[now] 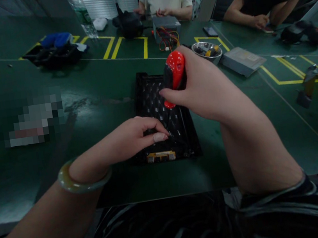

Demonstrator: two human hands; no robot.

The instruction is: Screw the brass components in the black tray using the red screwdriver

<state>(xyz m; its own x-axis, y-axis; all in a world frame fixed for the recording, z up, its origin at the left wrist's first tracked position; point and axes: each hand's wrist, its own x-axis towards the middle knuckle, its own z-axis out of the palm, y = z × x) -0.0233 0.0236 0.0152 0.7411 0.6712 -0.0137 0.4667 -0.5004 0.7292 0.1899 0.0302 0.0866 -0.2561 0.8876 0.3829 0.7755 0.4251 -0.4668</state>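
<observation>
In front of me on the green table lies a black rectangular device casing [161, 112] with a patterned inner surface. A small orange circuit board with connectors [161, 156] sits at its near edge. My right hand [200, 83] grips a red and black screwdriver [176, 69] by its thick handle, above the casing's right half. Its shaft is hard to make out. My left hand [137, 135] reaches over the casing from the left, thumb and forefinger pinched together close to its surface. Whatever is between those fingertips is too small to tell.
Beyond the casing stand a metal bowl of small parts [207, 49], a power supply box with coloured wires [166, 29] and a water bottle [83, 15]. A black tray with blue items [54, 51] is far left, a flat grey drive [242, 61] right. Two people sit opposite.
</observation>
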